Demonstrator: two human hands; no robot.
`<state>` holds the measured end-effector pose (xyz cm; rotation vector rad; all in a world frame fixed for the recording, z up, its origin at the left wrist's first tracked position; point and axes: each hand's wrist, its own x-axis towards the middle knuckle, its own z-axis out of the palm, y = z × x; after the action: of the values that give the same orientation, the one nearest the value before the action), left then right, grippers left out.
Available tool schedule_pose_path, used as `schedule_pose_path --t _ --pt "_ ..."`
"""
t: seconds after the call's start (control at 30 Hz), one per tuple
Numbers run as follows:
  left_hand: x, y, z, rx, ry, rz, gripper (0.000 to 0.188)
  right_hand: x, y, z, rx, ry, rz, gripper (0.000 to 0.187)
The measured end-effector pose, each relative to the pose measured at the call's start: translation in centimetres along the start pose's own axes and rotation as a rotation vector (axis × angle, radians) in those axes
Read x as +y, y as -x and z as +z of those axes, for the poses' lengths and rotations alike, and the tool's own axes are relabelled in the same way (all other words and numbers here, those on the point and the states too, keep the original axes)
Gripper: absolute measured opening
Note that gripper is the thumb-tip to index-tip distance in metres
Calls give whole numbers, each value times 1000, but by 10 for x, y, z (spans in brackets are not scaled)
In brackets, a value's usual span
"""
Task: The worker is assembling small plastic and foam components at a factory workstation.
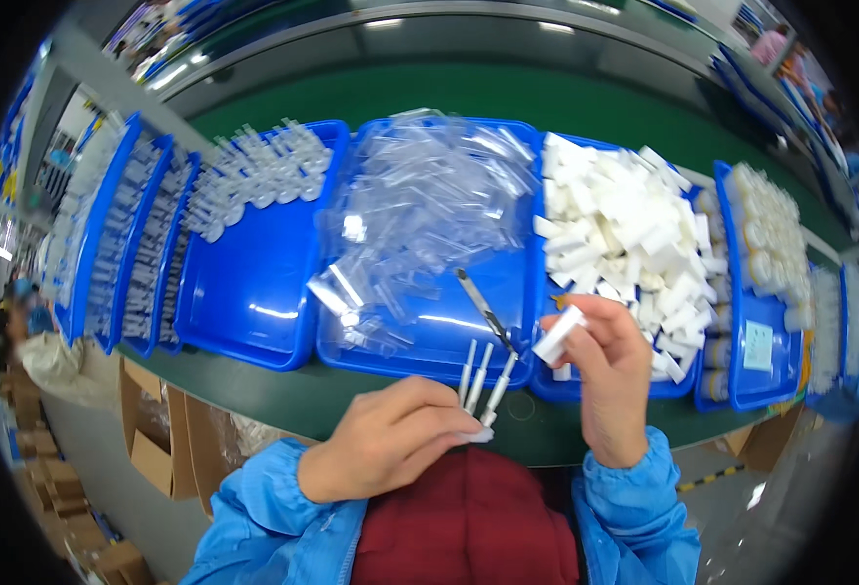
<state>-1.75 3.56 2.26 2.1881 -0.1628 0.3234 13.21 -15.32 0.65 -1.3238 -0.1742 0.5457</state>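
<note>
My left hand pinches three thin grey-white sticks upright, fanned out near the front edge of the green table. My right hand holds a small white rectangular block and a pair of metal tweezers whose tips point up and left over the middle tray. Right behind the right hand, a blue tray is heaped with several white blocks.
A blue tray of clear plastic sleeves sits centre, another blue tray with clear tubes to its left. Narrow blue trays of parts stand far left, a tray of white bottles right. Cardboard boxes lie under the table.
</note>
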Motion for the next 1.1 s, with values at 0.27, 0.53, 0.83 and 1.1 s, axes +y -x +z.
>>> schedule_pose_path --t 0.27,0.53,0.83,1.1 --pt "-2 -10 27 -41 97 -19 20 8 17 -17 -93 246 -8 20" --pt "-10 -8 35 150 60 31 35 0 25 -16 -204 601 -470 37" --pt "-18 -5 42 253 -85 127 38 0 5 -34 -45 853 -531 34" --pt "-29 -3 50 192 -213 133 39 19 -2 -32 -112 1606 -583 16"
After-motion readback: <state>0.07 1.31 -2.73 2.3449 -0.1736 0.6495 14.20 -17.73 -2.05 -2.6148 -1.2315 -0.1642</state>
